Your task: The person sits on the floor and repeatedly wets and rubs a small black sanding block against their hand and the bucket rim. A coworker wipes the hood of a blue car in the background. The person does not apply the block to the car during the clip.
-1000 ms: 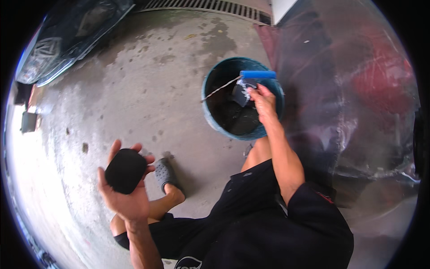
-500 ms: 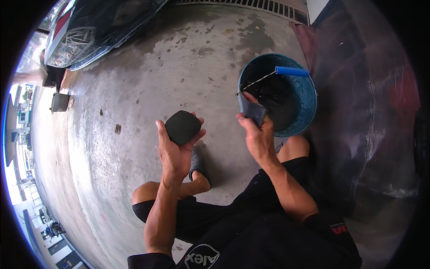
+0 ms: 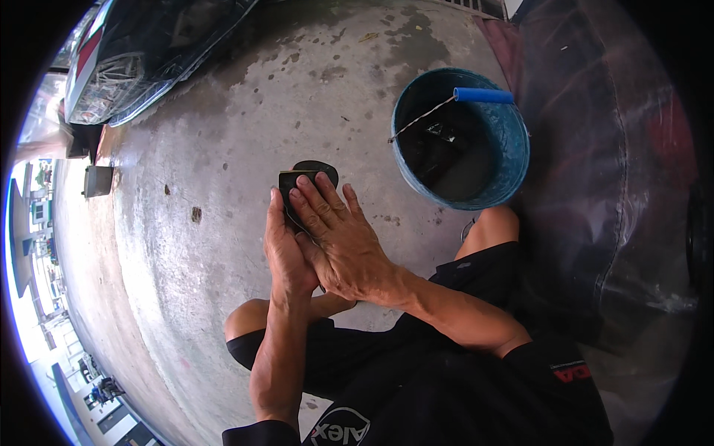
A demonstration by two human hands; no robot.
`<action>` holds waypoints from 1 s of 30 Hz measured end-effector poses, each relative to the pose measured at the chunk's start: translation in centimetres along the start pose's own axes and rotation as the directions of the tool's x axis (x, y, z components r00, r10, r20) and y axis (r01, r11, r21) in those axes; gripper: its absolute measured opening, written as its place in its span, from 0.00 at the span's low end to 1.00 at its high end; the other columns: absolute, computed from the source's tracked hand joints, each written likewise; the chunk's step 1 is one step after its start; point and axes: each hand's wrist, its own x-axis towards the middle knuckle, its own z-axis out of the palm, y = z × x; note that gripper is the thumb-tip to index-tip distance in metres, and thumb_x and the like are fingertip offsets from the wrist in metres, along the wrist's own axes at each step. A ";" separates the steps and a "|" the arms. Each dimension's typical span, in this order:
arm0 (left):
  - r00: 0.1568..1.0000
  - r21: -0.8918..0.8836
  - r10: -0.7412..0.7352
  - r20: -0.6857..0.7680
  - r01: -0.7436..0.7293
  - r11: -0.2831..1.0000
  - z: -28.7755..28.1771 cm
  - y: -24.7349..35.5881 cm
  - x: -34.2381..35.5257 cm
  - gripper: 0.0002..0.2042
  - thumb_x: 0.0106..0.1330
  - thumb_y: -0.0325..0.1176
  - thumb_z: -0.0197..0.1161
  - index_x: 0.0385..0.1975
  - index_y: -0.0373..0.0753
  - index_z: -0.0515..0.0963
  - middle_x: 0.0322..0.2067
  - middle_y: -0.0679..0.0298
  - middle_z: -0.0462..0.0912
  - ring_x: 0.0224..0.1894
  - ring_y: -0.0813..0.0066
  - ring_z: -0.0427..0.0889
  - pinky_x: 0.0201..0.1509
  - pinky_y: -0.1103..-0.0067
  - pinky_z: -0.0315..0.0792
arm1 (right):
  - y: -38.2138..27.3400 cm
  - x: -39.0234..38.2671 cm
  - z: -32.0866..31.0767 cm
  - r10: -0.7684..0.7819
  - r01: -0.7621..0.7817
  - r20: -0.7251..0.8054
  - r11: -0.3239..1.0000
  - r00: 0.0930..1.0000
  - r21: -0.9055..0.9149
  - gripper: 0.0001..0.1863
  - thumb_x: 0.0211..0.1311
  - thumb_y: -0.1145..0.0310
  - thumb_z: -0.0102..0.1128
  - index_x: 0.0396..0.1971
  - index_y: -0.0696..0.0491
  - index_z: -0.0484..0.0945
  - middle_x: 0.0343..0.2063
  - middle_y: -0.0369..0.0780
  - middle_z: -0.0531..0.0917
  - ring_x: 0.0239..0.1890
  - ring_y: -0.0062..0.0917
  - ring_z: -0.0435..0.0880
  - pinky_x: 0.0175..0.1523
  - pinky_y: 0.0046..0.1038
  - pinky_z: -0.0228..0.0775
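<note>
My left hand (image 3: 287, 257) is palm up in front of me, holding a dark rounded block (image 3: 320, 166) like a sanding pad. On top of the block lies a dark grey sheet (image 3: 286, 181) with a thin yellowish edge, which looks like sandpaper. My right hand (image 3: 343, 244) presses flat over the sheet, its fingers stretched out and slightly apart. Both hands cover most of the block and the sheet. To the right of my hands stands a blue bucket (image 3: 515, 152) with dark water in it and a blue handle grip (image 3: 483, 96) across its rim.
A vehicle corner (image 3: 160, 52) with plastic-wrapped lamps juts in at the upper left. A small grey box (image 3: 98, 181) is below it. Dark plastic sheeting (image 3: 595, 171) covers the right side. My bent knees flank the stained concrete floor (image 3: 216, 149).
My right hand has moved left from the bucket's edge, bringing the dark sheet onto the block, and now lies flat over it. My left hand still holds the block.
</note>
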 end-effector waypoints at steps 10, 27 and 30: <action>0.993 -0.110 0.024 0.116 -0.012 0.994 -0.6 0.4 0.9 0.26 0.86 0.49 0.42 0.66 0.35 0.74 0.62 0.57 0.81 0.66 0.64 0.78 0.75 0.67 0.69 | 0.3 0.8 -1.0 -0.102 0.102 0.004 0.995 0.995 -0.022 0.32 0.83 0.59 0.41 0.77 0.62 0.62 0.80 0.52 0.60 0.84 0.48 0.52 0.83 0.60 0.33; 1.000 -0.127 0.015 -0.008 -0.016 0.992 -0.5 -0.9 0.6 0.25 0.84 0.50 0.47 0.64 0.34 0.74 0.60 0.55 0.81 0.63 0.62 0.79 0.73 0.64 0.70 | 1.2 4.0 -0.5 0.112 -0.105 -0.033 0.981 0.993 0.165 0.32 0.83 0.59 0.40 0.75 0.67 0.65 0.77 0.56 0.65 0.82 0.55 0.55 0.82 0.62 0.40; 0.981 -0.132 0.058 0.183 -0.034 0.991 -2.7 0.6 0.7 0.25 0.85 0.49 0.45 0.65 0.34 0.74 0.61 0.58 0.81 0.65 0.64 0.78 0.74 0.65 0.68 | -1.3 2.3 0.8 -0.019 0.031 -0.070 0.986 0.997 0.162 0.30 0.83 0.61 0.40 0.73 0.67 0.67 0.75 0.57 0.68 0.80 0.54 0.59 0.81 0.62 0.44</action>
